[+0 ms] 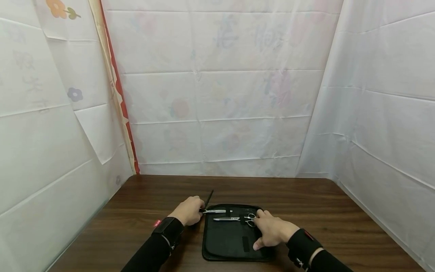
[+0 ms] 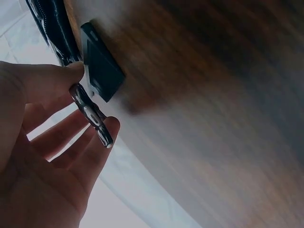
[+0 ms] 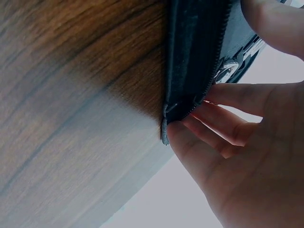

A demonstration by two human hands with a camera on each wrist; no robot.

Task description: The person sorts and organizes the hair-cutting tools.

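Black zip case [image 1: 231,241] lies open on wooden table [image 1: 340,219], under right hand [image 1: 272,230]; right fingers flat, pressing case, fingertips touching scissors [image 1: 238,218] inside. Scissors' long axis runs left-right, blades toward left hand, finger rings under right fingertips. Left hand [image 1: 188,211] at case's far-left corner pinches silver tool [image 1: 215,211] by handle; tool lies parallel, just beyond scissors. Black comb [image 1: 209,199] just beyond left knuckles.
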